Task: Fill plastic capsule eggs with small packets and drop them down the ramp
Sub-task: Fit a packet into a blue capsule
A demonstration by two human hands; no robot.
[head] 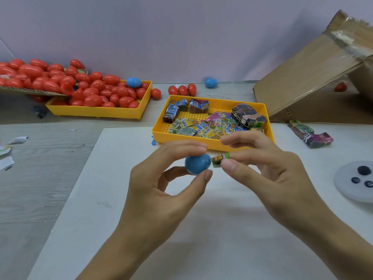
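Capsule egg [197,163]: a blue egg half, held in the air above the white board, just in front of the near yellow tray; it is between the thumb and fingers of the left hand.
Bench [40,178]: grey wood pattern, with a white board [121,229] lying on it under both hands.
Ramp [306,77]: a brown cardboard sheet, tilted, at the far right of the bench.
Far tray [96,112]: yellow, at the left, full of red eggs [94,100], with one blue egg [133,82] on top; more red eggs are piled on cardboard behind it.
Near tray [210,145]: yellow, holds loose coloured packets [201,128] and bundles tied together.
Left hand [161,190]: its fingers are curled around the blue egg half and grip it.
Right hand [268,168]: thumb and fingers pinch a small folded packet [219,159], which almost touches the egg half.
Loose eggs: three red ones [182,90] and one blue [211,82] lie on the bench behind the near tray.
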